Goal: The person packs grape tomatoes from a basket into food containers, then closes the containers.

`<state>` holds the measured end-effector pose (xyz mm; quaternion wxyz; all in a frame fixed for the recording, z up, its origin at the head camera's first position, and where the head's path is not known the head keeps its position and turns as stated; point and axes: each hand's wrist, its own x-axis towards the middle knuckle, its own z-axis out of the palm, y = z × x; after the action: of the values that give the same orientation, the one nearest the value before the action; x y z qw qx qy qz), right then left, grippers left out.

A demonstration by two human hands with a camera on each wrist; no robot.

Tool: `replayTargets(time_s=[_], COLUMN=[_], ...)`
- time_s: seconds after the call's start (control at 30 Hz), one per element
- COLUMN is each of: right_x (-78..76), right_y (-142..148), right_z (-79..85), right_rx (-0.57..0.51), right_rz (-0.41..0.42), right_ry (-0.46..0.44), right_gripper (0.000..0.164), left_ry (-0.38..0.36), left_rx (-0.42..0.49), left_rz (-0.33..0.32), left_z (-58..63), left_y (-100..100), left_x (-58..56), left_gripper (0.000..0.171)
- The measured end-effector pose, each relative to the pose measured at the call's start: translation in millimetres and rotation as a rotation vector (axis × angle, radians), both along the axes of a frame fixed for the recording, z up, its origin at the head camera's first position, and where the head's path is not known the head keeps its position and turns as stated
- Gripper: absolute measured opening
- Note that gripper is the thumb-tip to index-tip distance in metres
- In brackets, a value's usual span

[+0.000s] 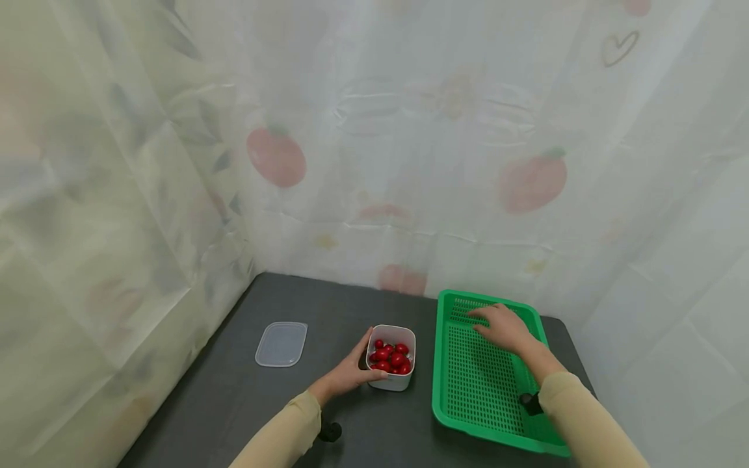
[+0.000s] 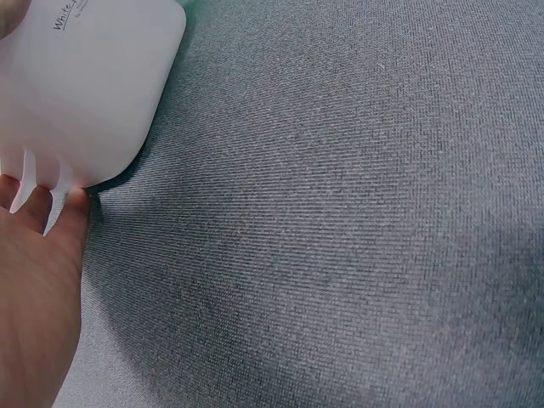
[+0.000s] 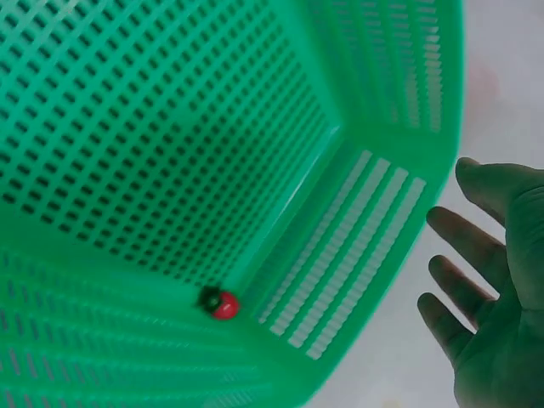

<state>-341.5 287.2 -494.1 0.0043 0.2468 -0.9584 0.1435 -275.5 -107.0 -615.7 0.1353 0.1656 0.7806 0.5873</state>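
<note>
My left hand [image 1: 346, 375] grips a white square plastic container [image 1: 393, 383], thumb along its near side and fingers at its left. Several red cherry tomatoes [image 1: 391, 356] lie inside it. In the left wrist view, fingertips press the wall of the container [image 2: 102, 93]. My right hand [image 1: 508, 329] hovers over the far part of a green slotted basket [image 1: 437, 364]. Its fingers are apart and hold nothing in the right wrist view. One red cherry tomato [image 3: 224, 306] lies in a corner of the basket there; the head view does not show it.
A translucent square lid [image 1: 281, 344] lies flat on the dark grey table [image 1: 333, 302], left of the container. The basket stands at the table's right side. Printed plastic sheeting [image 1: 404, 162] hangs behind the table and along both sides.
</note>
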Motion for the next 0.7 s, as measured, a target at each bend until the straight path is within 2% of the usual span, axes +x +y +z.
replayTargets(time_s=[0.2,0.4,0.7], right_x=[-5.2,-8.3,-6.7], right_y=[19,32,36], right_z=[-8.2,-23.6,-37.8], right_rx=[0.043,0.1,0.081], right_rz=[-0.086,-0.15,-0.233], right_ry=[-0.065,-0.152,-0.227], right_gripper=[0.044,0.051,0.058], left_ry=[-0.009,-0.012,-0.013], left_rx=[-0.009,0.002,0.004], left_rz=[0.004,0.003,0.002], left_z=[1.2,1.9,-0.7], left_y=[0,0,0], left_x=[1.2,1.3,-0.6], left_gripper=[0.112,0.111,0.111])
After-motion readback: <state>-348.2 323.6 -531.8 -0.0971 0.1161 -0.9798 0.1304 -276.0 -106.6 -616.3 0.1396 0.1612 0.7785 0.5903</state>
